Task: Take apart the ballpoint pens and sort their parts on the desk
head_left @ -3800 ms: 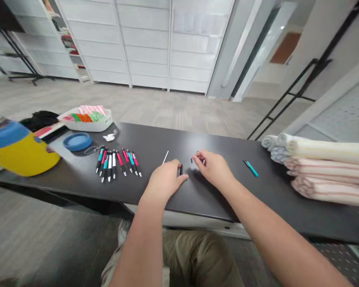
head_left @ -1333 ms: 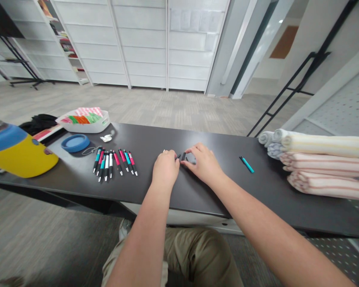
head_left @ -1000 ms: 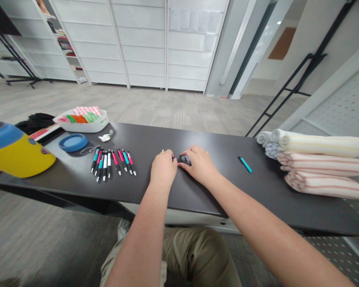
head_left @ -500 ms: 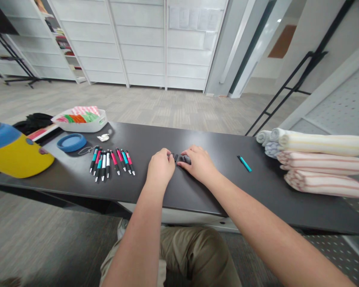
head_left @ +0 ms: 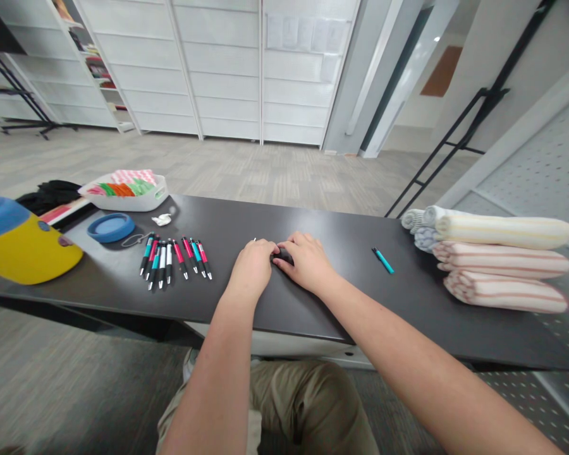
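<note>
Black piece (head_left: 275,256) between left hand (head_left: 253,268) and right hand (head_left: 310,260)

Pens (head_left: 169,260) left, basket (head_left: 133,202) behind them, towels (head_left: 502,258) right

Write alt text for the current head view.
A person's left hand and right hand, close together at a dark table, mostly hide a small black part. Pens lie clustered to the left; a teal pen and rolled cloths lie to the right.

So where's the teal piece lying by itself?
In the head view, the teal piece lies right of centre on the table, between the right hand and the rolled towels.
</note>
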The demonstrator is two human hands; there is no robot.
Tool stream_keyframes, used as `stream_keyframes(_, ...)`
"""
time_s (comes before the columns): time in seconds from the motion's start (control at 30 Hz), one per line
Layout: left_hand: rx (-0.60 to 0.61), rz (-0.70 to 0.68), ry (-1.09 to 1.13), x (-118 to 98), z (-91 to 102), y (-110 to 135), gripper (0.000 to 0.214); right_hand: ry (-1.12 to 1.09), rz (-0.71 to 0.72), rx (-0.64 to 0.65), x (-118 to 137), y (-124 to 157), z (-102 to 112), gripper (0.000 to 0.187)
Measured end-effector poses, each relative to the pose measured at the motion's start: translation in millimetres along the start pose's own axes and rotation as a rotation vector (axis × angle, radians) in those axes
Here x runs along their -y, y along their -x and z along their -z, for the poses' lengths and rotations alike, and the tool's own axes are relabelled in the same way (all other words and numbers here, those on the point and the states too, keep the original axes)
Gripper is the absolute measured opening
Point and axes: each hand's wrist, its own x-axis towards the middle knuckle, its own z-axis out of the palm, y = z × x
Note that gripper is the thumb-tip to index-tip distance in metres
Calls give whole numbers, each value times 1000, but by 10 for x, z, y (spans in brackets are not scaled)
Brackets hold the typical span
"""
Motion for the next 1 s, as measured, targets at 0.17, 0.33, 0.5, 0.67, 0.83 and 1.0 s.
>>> stream_keyframes(0.17, 11, -18, -35, -21, 32, 18, 33, -30, -1, -13, -51, 3, -6, 32)
stream_keyframes(0.33, 2, -18, -84, -49, 52, 71, 35, -58, 2, -25, -115, 23, -11, 34)
stream_keyframes(0.5, -3, -30, -115, -49, 38, 77, 33, -95, 7, -52, -189, 36, 6, 35)
stream_keyframes(0.67, 1, -16, -110, -67, 63, 65, 30, -149, -20, -131, -280, 43, 31, 32)
stream_keyframes(0.83, 4, -16, -113, -89, 87, 72, 29, -159, -7, -124, -296, 44, 24, 32)
stream_keyframes(1.0, -16, -9, -130, -98, 91, 83, 24, -152, 4, -94, -278, 51, 24, 33)
